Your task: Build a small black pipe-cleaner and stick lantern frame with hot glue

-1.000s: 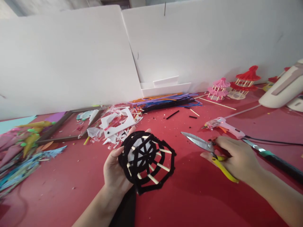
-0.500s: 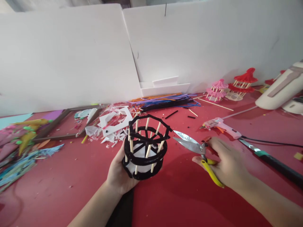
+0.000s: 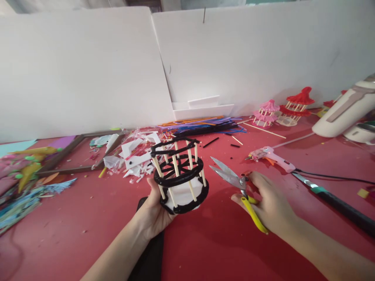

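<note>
My left hand [image 3: 155, 212] grips a small round two-tier frame [image 3: 179, 180] by its base, above the red table. Black fuzzy rings, which look like pipe cleaner, are joined by pale wooden sticks, with a white disc at the bottom and black spokes across the middle ring. The frame stands nearly upright, tipped a little. In my right hand [image 3: 263, 203] is a pair of scissors [image 3: 231, 177] with yellow and red handles. Their blades are slightly apart and point toward the frame without touching it.
Behind lie a bundle of coloured pipe cleaners [image 3: 202, 127] and white scraps [image 3: 137, 156]. To the right are a pink glue gun [image 3: 278, 159] with a cord, a black-handled knife [image 3: 342, 203], pink [image 3: 267, 113] and red [image 3: 297, 105] pagoda models, and a white bottle [image 3: 342, 109].
My left hand has turned the frame from facing me to nearly upright. My right hand has moved left with the scissors, whose blades have parted.
</note>
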### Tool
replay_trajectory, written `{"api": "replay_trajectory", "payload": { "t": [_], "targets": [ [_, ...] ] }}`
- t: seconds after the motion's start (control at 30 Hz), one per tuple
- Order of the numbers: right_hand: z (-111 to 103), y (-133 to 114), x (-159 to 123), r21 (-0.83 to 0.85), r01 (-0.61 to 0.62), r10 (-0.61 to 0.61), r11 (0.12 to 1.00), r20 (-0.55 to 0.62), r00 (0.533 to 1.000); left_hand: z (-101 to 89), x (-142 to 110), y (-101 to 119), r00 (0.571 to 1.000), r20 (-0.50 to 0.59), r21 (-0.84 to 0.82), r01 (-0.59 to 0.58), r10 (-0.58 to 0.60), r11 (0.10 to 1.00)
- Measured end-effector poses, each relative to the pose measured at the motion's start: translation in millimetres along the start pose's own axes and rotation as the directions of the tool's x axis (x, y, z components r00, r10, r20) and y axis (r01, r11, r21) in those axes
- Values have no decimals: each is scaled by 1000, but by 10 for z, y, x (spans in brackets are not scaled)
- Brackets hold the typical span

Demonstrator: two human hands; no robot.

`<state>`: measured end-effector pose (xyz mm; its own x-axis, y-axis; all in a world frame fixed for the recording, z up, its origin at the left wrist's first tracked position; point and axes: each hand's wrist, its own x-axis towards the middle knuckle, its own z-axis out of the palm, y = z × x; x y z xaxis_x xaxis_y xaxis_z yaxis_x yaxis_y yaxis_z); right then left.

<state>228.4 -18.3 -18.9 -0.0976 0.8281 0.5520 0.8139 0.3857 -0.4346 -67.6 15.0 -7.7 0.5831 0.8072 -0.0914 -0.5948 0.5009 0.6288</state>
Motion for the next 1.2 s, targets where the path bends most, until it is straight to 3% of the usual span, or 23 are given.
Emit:
{"api": "replay_trajectory", "payload": {
  "t": [0.1, 0.33, 0.5, 0.67, 0.83, 0.97, 1.2],
  "targets": [
    [3, 14, -3, 3, -4, 4, 1000, 2, 1000, -35, -28, -30, 997, -50, 113, -49, 55, 992],
    [-5, 11, -11, 23, -26, 26, 999, 6, 1000, 99, 8, -90, 992, -32, 299, -105, 120, 949],
    [-8, 4, -21, 78, -69, 67, 995, 31, 997, 181, -5, -107, 995, -50, 474, -54, 88, 879],
    [-10, -3, -28, 169, -130, 117, 977, 88, 989, 253, -86, -128, 992, -126, 511, 55, 11, 858],
    [-27, -39, -30, 192, -88, 65, 977, 126, 990, 332, -93, -70, 991, -25, 519, 128, -134, 845],
    [-63, -60, 6, 141, 29, -35, 990, 46, 998, 327, -92, -39, 972, 51, 595, 153, -228, 789],
    [-75, -48, 24, 37, 133, -131, 990, -45, 990, 233, -122, -74, 965, 134, 724, 59, -224, 687]
  ]
}}
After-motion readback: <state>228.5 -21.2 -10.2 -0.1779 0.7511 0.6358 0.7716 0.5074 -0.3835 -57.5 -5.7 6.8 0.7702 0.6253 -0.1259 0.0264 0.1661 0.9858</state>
